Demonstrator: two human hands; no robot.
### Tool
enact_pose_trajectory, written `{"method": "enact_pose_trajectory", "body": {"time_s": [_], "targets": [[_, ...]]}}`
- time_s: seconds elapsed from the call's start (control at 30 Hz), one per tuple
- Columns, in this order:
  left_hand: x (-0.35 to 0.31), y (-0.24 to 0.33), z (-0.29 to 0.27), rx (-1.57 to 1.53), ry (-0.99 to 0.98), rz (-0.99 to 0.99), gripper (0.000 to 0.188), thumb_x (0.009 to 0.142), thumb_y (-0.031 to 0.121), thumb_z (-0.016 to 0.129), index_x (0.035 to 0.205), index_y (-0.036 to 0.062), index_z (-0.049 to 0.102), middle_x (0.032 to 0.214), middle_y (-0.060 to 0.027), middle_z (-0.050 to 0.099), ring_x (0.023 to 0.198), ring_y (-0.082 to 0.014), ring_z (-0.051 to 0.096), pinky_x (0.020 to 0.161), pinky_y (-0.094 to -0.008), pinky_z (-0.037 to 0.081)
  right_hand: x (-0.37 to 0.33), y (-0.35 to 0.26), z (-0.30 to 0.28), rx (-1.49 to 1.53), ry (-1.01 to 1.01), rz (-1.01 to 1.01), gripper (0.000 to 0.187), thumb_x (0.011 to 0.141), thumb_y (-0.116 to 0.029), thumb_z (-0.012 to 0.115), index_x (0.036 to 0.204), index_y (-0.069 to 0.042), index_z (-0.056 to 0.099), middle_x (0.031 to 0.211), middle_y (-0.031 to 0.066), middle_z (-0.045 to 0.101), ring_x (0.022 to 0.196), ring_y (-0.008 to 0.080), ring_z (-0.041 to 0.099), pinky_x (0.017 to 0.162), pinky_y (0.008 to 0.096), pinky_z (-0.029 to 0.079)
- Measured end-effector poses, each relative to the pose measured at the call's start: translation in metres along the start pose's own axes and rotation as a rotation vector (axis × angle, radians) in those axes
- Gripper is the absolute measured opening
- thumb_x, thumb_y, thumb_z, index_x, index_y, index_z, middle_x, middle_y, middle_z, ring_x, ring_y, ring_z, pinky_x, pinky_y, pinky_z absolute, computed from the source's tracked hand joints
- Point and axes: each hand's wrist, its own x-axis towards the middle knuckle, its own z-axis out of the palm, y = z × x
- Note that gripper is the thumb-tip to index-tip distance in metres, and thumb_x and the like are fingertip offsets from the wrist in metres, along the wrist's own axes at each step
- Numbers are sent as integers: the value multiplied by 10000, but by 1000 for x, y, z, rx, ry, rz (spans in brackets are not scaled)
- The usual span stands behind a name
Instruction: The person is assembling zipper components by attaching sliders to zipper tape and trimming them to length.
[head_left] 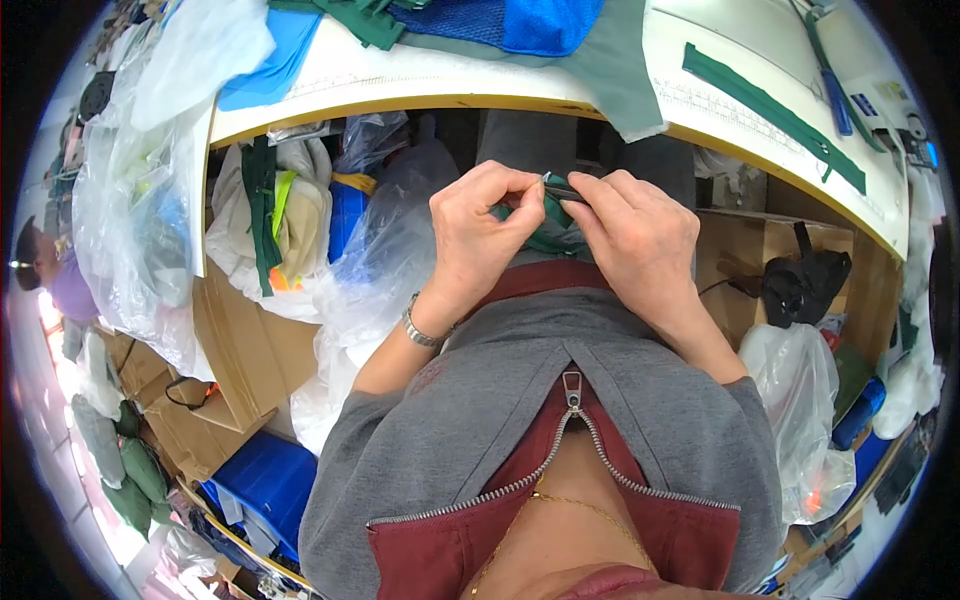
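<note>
Both hands pinch tight on a small green cloth piece (545, 215), left hand (480, 235) and right hand (635, 240) touching, held just under the white table (480, 85) edge.

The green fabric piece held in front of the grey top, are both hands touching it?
Touching. The head view shows the left hand and right hand pinching the green fabric piece between their fingertips.

Left hand (478, 232) and right hand (635, 240) meet, fingertips pinched together.
</note>
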Motion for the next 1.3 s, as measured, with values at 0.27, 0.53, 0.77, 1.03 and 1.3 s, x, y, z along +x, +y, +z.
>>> {"method": "enact_pose_trajectory", "body": {"time_s": [0.27,0.53,0.77,1.03,1.3], "targets": [[-1,1,2,215,63,229,74,645,-42,629,683,4,585,617,-77,560,523,-158,556,491,-244,436,-1,0,7,-49,44,-18,217,675,-177,663,864,-91,602,671,29,492,599,166,549,491,282,425],[-5,-9,6,386,85,369,118,618,-56,634,686,21,576,615,-79,547,521,-197,551,475,-274,437,0,-3,15,-58,2,13,165,668,-184,663,781,-90,588,649,36,494,598,180,562,496,295,435],[-6,-14,-2,85,27,76,58,678,-30,633,711,-10,590,632,-59,564,529,-108,530,499,-225,427,3,19,24,530,-314,318,188,738,-213,625,855,-67,628,708,110,609,666,246,603,574,305,465],[-4,-6,-4,-13,35,53,32,688,-17,615,717,-19,601,652,-80,584,560,-139,572,539,-232,457,-2,22,32,1055,-361,481,188,767,-154,636,852,13,619,726,40,602,666,78,539,602,250,433],[0,-4,-13,97,-178,79,51,699,-1,615,747,-18,605,657,-75,603,582,-123,594,557,-229,467,0,12,19,421,-152,-2,136,643,-55,633,774,-43,599,655,90,547,579,254,563,496,319,436]]}}
